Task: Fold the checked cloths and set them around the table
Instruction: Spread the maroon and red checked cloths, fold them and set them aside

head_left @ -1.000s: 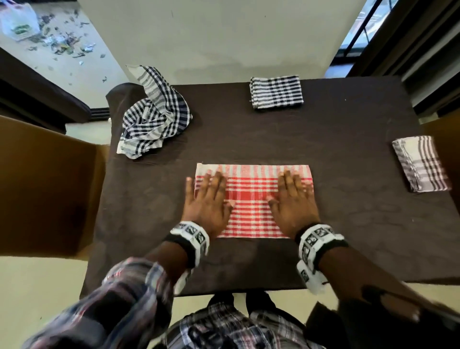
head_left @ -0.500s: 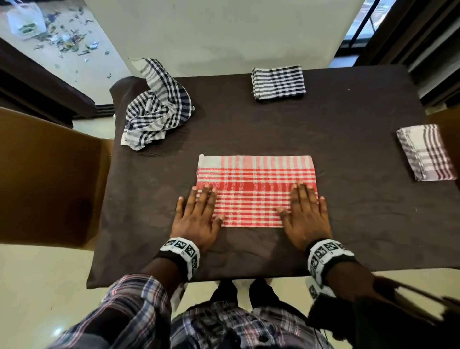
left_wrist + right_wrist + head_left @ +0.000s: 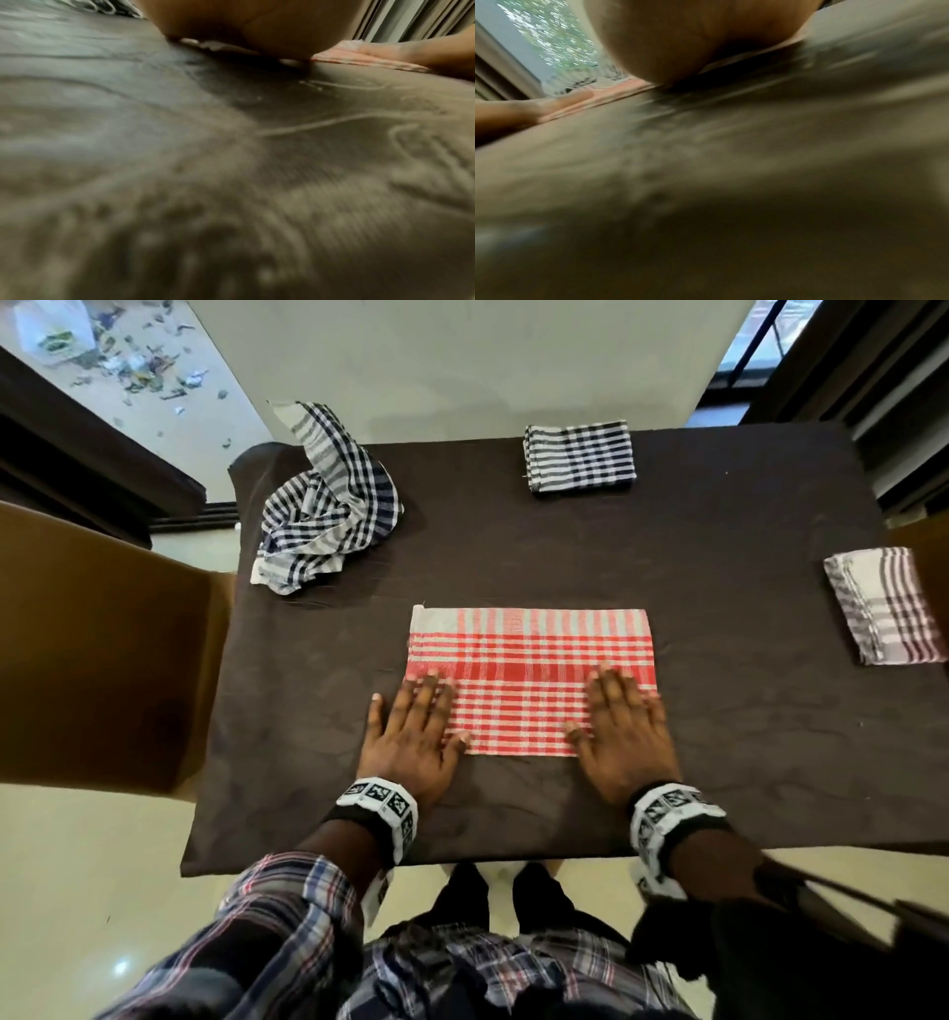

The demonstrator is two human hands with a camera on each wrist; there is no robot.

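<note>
A red-and-white checked cloth (image 3: 531,660) lies folded into a flat rectangle on the dark brown tablecloth (image 3: 565,546). My left hand (image 3: 416,726) presses flat on its near left corner, fingers straight. My right hand (image 3: 624,721) lies flat on its near right corner in the same way. A black-and-white checked cloth (image 3: 328,505) sits crumpled at the far left. A folded black-and-white cloth (image 3: 580,455) lies at the far edge, and a folded maroon-striped cloth (image 3: 883,606) at the right edge. The wrist views are blurred, showing my palms low over the tablecloth (image 3: 180,162) and the red cloth's edge (image 3: 618,91).
A brown chair back (image 3: 97,649) stands against the table's left side. Another brown chair (image 3: 924,557) shows at the right edge. A pale wall (image 3: 462,361) rises behind the table, with litter on the floor (image 3: 128,361) at the far left.
Both hands have slid along the red cloth toward me, from its middle to its near corners, staying flat. The red cloth has stayed flat in place.
</note>
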